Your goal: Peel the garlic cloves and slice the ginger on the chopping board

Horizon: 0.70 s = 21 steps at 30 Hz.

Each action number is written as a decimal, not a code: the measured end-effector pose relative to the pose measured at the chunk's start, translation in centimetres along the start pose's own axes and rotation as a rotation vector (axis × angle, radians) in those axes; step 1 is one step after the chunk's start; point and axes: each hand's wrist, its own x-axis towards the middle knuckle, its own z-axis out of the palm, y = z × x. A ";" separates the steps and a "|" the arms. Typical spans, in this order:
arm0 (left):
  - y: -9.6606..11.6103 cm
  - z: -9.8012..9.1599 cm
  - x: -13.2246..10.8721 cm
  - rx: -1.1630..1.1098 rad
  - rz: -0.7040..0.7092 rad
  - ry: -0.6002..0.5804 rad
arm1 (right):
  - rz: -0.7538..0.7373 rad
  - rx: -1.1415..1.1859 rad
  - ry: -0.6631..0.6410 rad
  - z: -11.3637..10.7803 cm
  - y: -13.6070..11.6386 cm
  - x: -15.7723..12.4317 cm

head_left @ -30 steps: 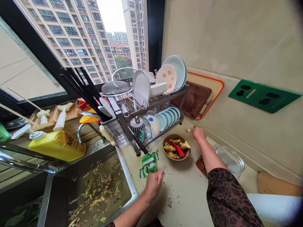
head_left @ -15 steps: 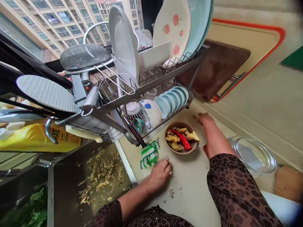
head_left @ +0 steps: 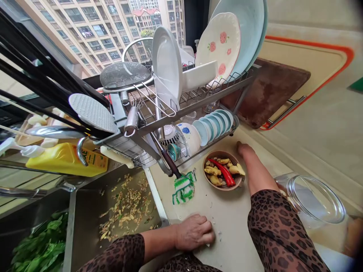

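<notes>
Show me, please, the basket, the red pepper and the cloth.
Basket (head_left: 217, 187): head view, on its front wall.
Red pepper (head_left: 225, 172): head view, middle of its body.
Cloth (head_left: 183, 186): head view, near its middle.

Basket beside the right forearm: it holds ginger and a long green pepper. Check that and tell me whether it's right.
The long pepper is red, not green, as the head view shows; the basket beside the right forearm does hold it and ginger.
</notes>
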 end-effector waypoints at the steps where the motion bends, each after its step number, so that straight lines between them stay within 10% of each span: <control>1: -0.1 0.5 0.1 0.002 -0.010 -0.009 | 0.021 0.014 0.019 -0.4 -0.3 -0.1; 6: 0.1 1.6 0.7 -0.198 -0.261 -0.006 | 0.091 0.159 0.204 -5.4 -2.6 -3.1; 10: 0.0 0.3 1.5 -0.681 -0.608 0.315 | -0.065 0.902 0.306 -8.3 -3.2 -11.7; 16: 0.4 -3.7 1.5 -1.700 -0.715 0.742 | -0.208 1.699 -0.481 -0.3 -0.8 -26.6; 21: 2.4 -6.1 1.6 -1.830 -0.583 0.841 | -0.123 1.629 -0.380 5.6 -2.6 -31.0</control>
